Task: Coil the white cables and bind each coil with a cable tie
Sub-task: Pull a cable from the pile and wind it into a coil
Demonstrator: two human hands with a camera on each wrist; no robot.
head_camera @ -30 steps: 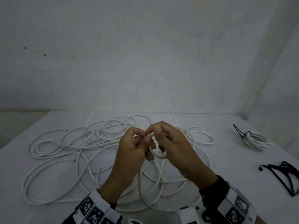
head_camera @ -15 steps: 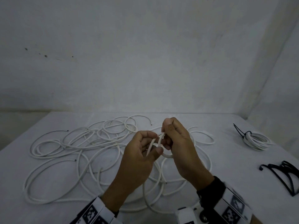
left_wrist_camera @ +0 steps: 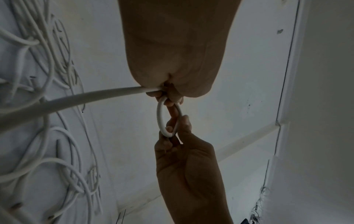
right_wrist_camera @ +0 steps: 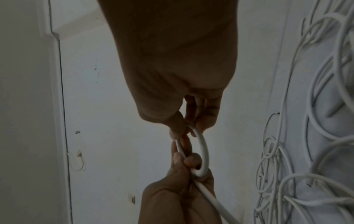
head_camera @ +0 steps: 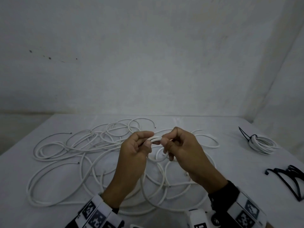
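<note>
Both hands are raised above the middle of the bench [head_camera: 227,162], facing each other with a small loop [head_camera: 157,157] of white cable pinched between them. The left hand [head_camera: 134,155] has its thumb and curled fingers [left_wrist_camera: 169,100] clamped on one side of the loop, and the right hand [head_camera: 184,152] pinches the opposite side with its own fingers [right_wrist_camera: 203,119]. The loop's long axis runs straight from one hand to the other, so neither is nearer. The cable's free run [left_wrist_camera: 76,98] leaves from under the left hand and drops toward the near edge into the loose tangle of white cables [head_camera: 79,150] spread across the left and centre of the bench. Judging by this, the next turn has to be drawn up from that side. A finished coil [head_camera: 261,143] lies near the far right corner, and black cable ties [head_camera: 289,180] lie at the right edge.
</note>
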